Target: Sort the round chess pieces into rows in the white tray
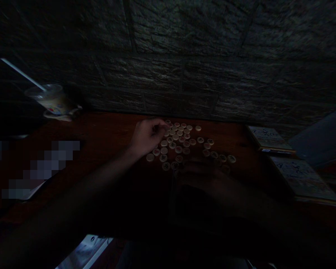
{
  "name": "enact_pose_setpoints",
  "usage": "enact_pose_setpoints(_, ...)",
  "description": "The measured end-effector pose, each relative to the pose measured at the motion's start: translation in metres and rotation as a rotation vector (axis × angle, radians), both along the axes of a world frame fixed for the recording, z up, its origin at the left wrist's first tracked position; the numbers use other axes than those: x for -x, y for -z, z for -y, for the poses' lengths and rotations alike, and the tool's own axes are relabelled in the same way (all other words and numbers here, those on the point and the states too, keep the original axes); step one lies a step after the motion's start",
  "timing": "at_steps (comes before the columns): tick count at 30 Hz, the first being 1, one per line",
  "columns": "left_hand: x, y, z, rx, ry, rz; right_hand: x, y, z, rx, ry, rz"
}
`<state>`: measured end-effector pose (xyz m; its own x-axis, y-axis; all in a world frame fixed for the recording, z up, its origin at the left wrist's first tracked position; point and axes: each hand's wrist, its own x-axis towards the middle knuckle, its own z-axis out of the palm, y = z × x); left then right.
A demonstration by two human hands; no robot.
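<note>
Red and dark characters mark the xiangqi pieces [178, 149], too dim for me to read, like the writing on two boxes [305, 177] at right. My left hand [146, 137] curls at the far pieces, my right [205, 173] blurs over the near ones; I can't tell whether either grips. Bare tabletop [109, 129] stretches leftward; its far edge meets the wall [162, 74].

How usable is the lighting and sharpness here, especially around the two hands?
Head view: very dim overall; head view: the left hand catches some light, but the right hand sinks into shadow, its fingers indistinct; head view: markings on the round pieces are only partly legible; head view: the cup looks soft.
</note>
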<state>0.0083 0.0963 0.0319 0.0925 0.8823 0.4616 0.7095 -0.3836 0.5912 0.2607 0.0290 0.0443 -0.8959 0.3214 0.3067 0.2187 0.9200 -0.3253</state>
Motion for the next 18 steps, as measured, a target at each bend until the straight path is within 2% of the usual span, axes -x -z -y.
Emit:
enact_pose_setpoints(4,-0.0011,0.0015,-0.0001,0.0,0.013,0.014,0.0,0.0045,-0.0011,-0.069,-0.012,-0.006)
enact_pose_setpoints(10,-0.0014,0.0016,0.0001,0.01,0.0,-0.006,0.0004,0.0044,-0.0022,-0.069,-0.043,-0.035)
enact_pose_setpoints(15,-0.0012,0.0013,0.0012,0.006,0.028,-0.015,0.0001,0.0084,-0.0008,-0.238,-0.012,-0.054)
enact_pose_setpoints(18,-0.0009,0.0011,0.002,0.004,0.023,-0.021,-0.0004,0.0102,0.0015,-0.27,-0.024,-0.02)
